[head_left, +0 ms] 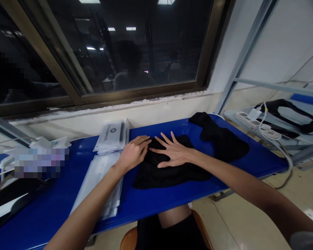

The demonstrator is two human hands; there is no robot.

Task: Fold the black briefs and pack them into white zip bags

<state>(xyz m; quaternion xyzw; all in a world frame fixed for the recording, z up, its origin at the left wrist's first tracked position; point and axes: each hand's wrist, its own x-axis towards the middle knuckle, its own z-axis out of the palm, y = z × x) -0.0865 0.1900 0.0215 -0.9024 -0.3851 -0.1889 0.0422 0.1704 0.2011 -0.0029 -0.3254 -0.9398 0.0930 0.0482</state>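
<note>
Covering black cloth (156,177), the left hand (134,152) and right hand (173,151) hide its folds.

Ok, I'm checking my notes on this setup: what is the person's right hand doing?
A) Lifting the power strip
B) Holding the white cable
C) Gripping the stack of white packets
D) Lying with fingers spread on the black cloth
D. The right hand lies open on the black cloth, its fingers splayed apart and gripping nothing.
</note>
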